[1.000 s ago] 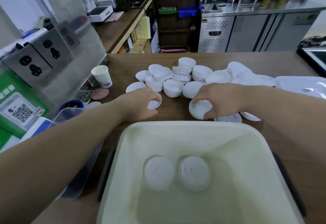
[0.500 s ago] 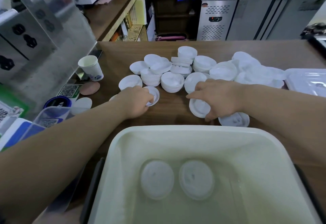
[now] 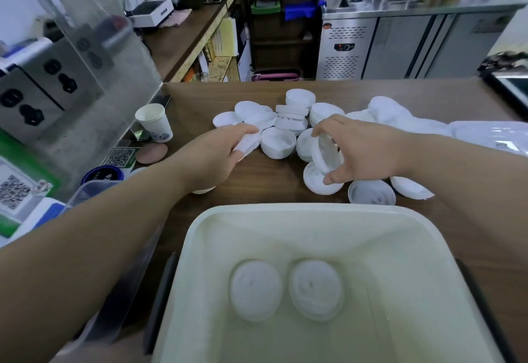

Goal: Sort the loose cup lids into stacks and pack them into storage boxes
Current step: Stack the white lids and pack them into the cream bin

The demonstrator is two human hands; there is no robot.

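**Left hand** [image 3: 217,154]: centre frame, lifted off the table [image 3: 285,175]. Thumb and fingers pinch a lid [image 3: 248,143] by its edge. I cannot tell whether it is one lid or several. Half a second ago this hand lay low on a lid flat on the wood.

**Right hand** [image 3: 363,151]: right of centre, fingers curled round a tilted lid [image 3: 325,149]. The lid stands nearly on edge above a flat lid [image 3: 320,184]. Earlier this hand pressed down flat there.

**Pile** [image 3: 288,116]: upper centre, loose lids and short stacks, seemingly undisturbed.

**Box** [image 3: 285,211]: lower centre. Two stacks [image 3: 255,289] sit side by side on its floor, the same count as in both earlier views.

**Reading**: both picks look made, so gathering has turned into lifting. The two held lids probably go together next, or onto a stack. Most lids are not yet in the box, so packing looks barely begun.
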